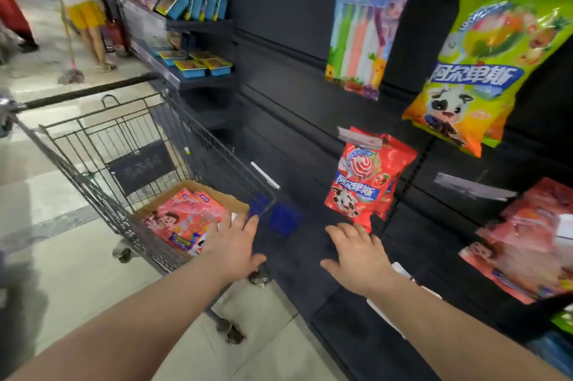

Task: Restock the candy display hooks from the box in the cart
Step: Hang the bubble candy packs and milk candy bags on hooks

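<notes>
both hands [235, 244] spread, empty

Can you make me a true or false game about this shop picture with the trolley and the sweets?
1. Both hands are holding nothing. True: the left hand and the right hand are open and hold nothing.
2. The box in the cart is empty. False: pink candy bags lie in it.
3. A red candy bag hangs on the dark display. True.
4. The green candy bag hangs lower than the red one. False: it hangs higher, to the right.
5. The right hand is the one nearer the box. False: the left hand is.
</notes>
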Action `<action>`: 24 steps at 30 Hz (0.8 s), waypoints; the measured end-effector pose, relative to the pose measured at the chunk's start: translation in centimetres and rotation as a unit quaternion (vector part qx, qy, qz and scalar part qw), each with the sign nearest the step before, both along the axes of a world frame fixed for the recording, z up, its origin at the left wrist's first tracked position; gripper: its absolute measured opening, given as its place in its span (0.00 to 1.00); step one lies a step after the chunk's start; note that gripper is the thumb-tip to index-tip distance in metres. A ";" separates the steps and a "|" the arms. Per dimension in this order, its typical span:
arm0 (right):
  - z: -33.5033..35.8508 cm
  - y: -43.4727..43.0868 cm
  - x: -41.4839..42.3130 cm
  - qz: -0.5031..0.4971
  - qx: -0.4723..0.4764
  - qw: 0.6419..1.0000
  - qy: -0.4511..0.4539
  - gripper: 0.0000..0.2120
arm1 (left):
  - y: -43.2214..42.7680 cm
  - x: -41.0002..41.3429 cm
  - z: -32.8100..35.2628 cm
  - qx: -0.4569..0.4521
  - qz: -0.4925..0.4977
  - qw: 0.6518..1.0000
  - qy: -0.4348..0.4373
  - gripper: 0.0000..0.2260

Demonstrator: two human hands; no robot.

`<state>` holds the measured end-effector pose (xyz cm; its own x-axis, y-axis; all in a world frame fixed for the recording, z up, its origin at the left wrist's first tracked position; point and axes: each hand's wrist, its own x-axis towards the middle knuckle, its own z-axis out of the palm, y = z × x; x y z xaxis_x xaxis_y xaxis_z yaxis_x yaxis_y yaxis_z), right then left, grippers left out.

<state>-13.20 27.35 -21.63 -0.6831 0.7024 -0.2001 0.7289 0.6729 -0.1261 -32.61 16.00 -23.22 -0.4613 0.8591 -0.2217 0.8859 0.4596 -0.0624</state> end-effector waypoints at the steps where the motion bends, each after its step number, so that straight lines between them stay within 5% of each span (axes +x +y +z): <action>1: 0.1 -0.8 -1.5 0.002 -0.001 1.000 0.001 0.32 | -1.0 -1.5 0.0 0.006 0.005 1.000 -0.003 0.37; 14: -1.3 -12.8 -22.2 0.032 -0.077 0.996 -0.011 0.31 | -14.9 -20.4 -1.5 -0.013 0.044 0.999 -0.006 0.38; 24: -4.1 -11.2 -28.9 0.026 -0.074 0.995 -0.060 0.30 | -15.6 -26.3 -4.2 -0.021 0.062 0.997 -0.044 0.36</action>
<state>-42.11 16.10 -25.70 -0.6826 0.6241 -0.3801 0.7096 0.6904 -0.1408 -58.93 0.41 -27.40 -0.5405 0.7860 -0.3001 0.8252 0.5647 -0.0072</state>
